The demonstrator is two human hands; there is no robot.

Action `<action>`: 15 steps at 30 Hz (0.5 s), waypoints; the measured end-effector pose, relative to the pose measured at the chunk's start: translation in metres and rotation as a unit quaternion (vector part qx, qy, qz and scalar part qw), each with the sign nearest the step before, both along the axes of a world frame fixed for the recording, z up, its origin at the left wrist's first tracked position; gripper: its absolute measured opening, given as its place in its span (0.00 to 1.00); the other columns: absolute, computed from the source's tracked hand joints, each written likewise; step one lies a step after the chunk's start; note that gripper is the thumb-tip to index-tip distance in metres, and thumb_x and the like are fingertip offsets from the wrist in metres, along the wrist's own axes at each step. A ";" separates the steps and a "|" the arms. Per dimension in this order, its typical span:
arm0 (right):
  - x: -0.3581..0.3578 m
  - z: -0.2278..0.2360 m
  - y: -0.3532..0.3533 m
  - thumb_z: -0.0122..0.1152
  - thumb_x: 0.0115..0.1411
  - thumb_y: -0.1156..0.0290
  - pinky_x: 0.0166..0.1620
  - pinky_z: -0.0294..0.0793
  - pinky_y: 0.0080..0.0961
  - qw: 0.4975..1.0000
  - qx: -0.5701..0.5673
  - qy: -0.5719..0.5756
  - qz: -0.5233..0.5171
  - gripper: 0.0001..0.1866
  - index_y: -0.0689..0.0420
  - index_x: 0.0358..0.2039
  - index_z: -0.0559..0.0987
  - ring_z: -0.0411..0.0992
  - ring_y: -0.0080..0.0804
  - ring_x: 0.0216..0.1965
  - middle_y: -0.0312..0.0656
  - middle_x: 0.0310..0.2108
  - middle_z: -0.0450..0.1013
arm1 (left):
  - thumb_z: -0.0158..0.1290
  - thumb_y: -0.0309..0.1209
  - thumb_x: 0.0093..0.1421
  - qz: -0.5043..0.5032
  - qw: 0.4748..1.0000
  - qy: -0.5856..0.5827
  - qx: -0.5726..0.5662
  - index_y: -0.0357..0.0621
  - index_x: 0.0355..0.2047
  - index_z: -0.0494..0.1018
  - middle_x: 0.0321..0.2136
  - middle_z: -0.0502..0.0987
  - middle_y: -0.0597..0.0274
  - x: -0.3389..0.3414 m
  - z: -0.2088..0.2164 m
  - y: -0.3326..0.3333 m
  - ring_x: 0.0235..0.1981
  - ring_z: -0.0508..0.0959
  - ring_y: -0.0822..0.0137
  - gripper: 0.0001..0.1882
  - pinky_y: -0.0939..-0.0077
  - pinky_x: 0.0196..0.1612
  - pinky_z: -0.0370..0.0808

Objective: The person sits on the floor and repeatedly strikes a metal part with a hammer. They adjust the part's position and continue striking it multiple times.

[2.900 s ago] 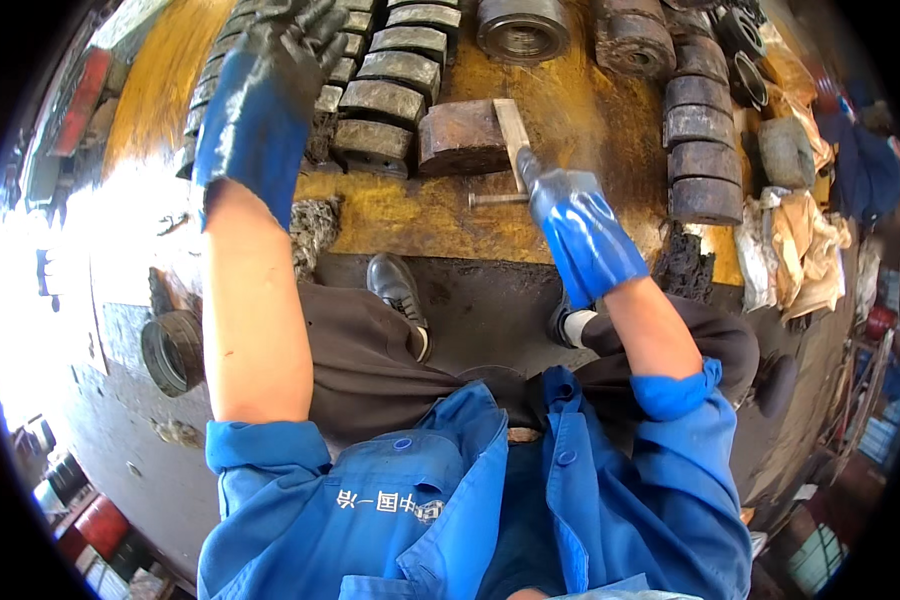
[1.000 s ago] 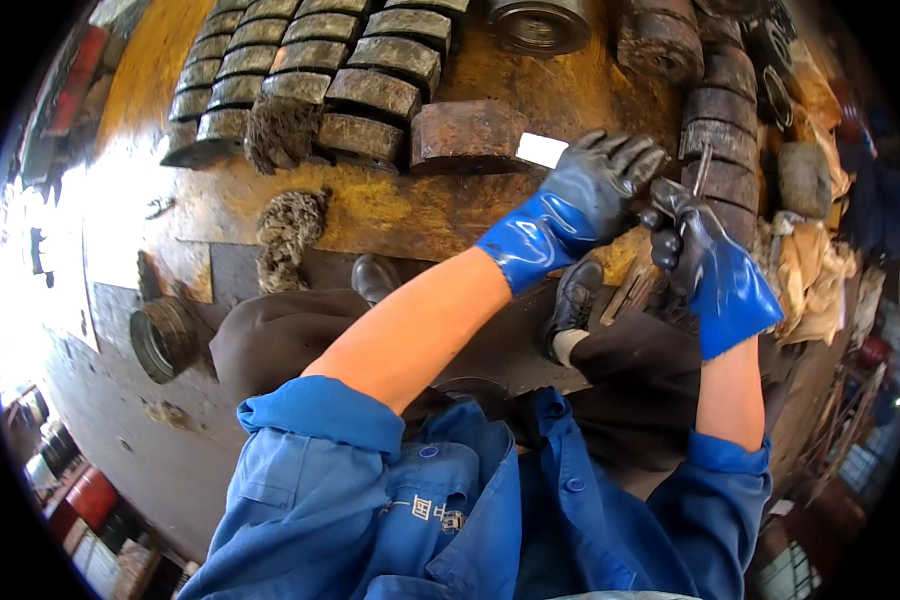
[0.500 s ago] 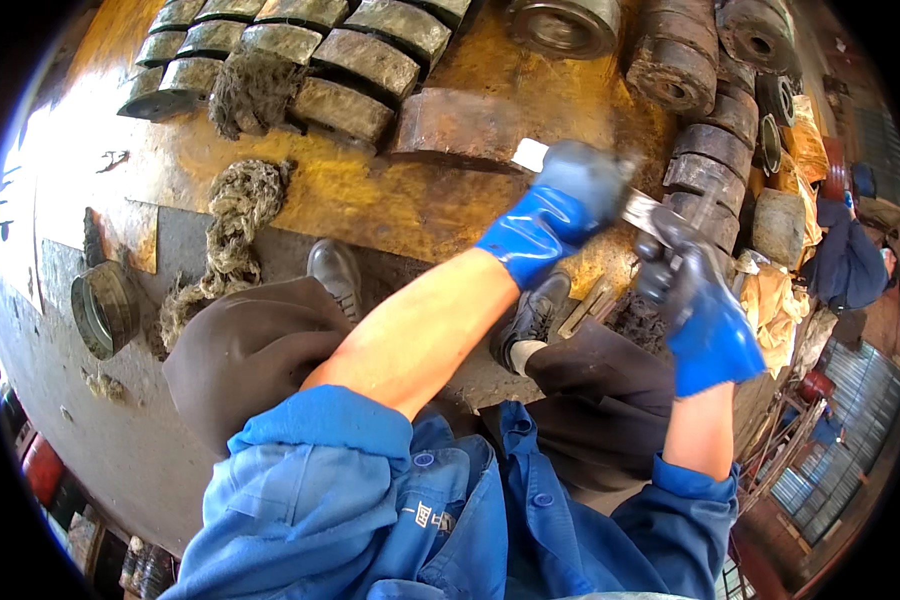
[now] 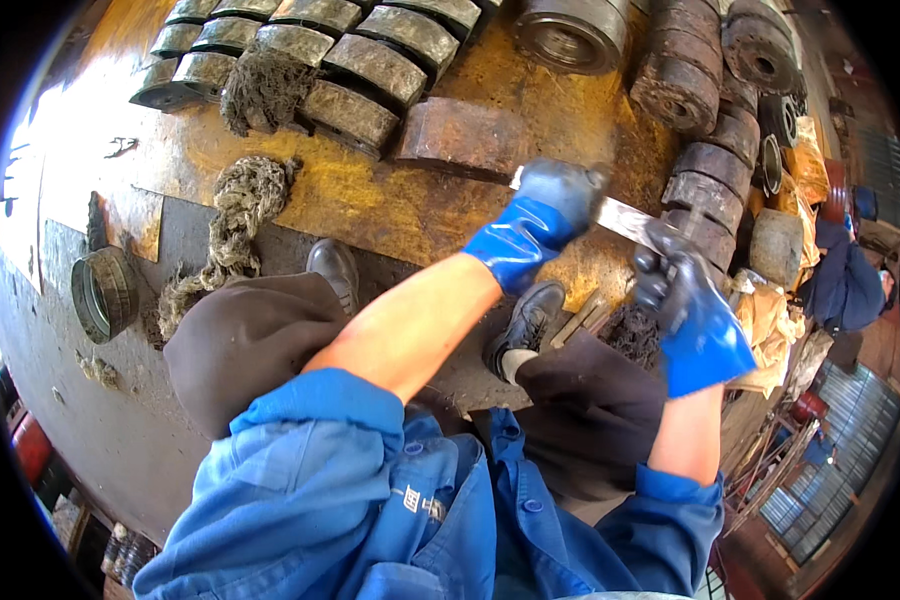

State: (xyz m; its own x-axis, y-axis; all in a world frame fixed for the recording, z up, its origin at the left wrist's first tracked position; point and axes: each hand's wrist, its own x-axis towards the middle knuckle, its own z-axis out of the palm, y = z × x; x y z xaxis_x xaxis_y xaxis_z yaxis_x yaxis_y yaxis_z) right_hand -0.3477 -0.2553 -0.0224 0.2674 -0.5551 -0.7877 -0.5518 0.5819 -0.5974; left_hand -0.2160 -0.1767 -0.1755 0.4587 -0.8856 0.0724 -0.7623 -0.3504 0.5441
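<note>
A flat, shiny silver-grey strip [image 4: 625, 220] is stretched between my two gloved hands, above the oily yellow-brown surface. My left hand [image 4: 562, 200], in a blue glove with a dark grip, is closed round its far-left part, and a small pale end pokes out beyond the fist. Closed on the near-right end is my right hand [image 4: 676, 278], in a matching glove. The exact kind of strip cannot be made out. Just beyond my left hand lies a rusty curved metal block [image 4: 465, 135], apart from the strip.
Rows of curved metal blocks [image 4: 375, 65] stand at the far left, with tangled fibre rags [image 4: 250, 195] nearby. Stacked metal cylinders [image 4: 705, 200] line the right, beside yellow wrapping [image 4: 770, 340]. A metal ring [image 4: 105, 295] stands at left. My shoes are below my hands.
My left hand has slid left along the strip, baring more of it between my hands; less of its pale end shows. My right hand keeps its hold and has shifted slightly down. The view has shifted slightly.
</note>
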 end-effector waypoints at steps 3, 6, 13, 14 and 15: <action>0.005 0.013 0.003 0.63 0.67 0.60 0.20 0.58 0.17 0.998 -0.036 -0.028 0.033 0.10 0.53 0.38 0.78 0.61 0.17 0.18 0.35 0.23 0.71 | 0.50 0.34 0.65 0.049 0.994 -0.006 -0.100 0.51 0.38 0.78 0.28 0.84 0.56 0.007 0.018 -0.008 0.30 0.85 0.54 0.08 0.52 0.35 0.80; 0.010 -0.015 0.019 0.61 0.68 0.60 0.22 0.60 0.23 0.995 -0.088 -0.015 0.047 0.13 0.56 0.41 0.78 0.61 0.22 0.19 0.38 0.26 0.71 | 0.49 0.32 0.66 0.005 1.000 0.007 -0.005 0.52 0.40 0.78 0.31 0.85 0.55 0.017 -0.017 0.016 0.34 0.85 0.52 0.08 0.54 0.38 0.79; 0.009 0.004 0.004 0.59 0.68 0.63 0.17 0.57 0.19 0.997 -0.055 -0.038 0.043 0.16 0.58 0.53 0.78 0.59 0.20 0.16 0.34 0.25 0.71 | 0.49 0.34 0.69 0.052 0.969 -0.017 -0.242 0.48 0.37 0.79 0.26 0.81 0.51 -0.009 0.024 -0.003 0.28 0.82 0.48 0.10 0.51 0.33 0.78; 0.007 0.014 0.002 0.59 0.69 0.62 0.18 0.58 0.19 0.997 -0.036 -0.056 0.048 0.17 0.58 0.52 0.78 0.60 0.19 0.16 0.34 0.25 0.71 | 0.49 0.34 0.68 0.045 0.972 -0.015 -0.229 0.49 0.38 0.79 0.26 0.81 0.52 -0.005 0.026 -0.004 0.29 0.82 0.49 0.09 0.52 0.34 0.78; 0.009 0.013 0.005 0.57 0.70 0.59 0.19 0.60 0.19 0.996 -0.060 -0.024 0.067 0.17 0.58 0.51 0.79 0.62 0.19 0.18 0.34 0.26 0.72 | 0.49 0.34 0.68 0.039 0.976 -0.013 -0.216 0.49 0.38 0.79 0.26 0.81 0.52 -0.001 0.028 -0.005 0.29 0.83 0.49 0.09 0.53 0.34 0.79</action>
State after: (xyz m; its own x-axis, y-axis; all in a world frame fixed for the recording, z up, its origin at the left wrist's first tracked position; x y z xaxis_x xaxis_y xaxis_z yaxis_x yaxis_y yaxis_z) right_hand -0.3391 -0.2502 -0.0092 0.3809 -0.6006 -0.7029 -0.5896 0.4279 -0.6851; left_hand -0.2167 -0.1814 -0.1472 0.5167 -0.7323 0.4436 -0.7578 -0.1500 0.6350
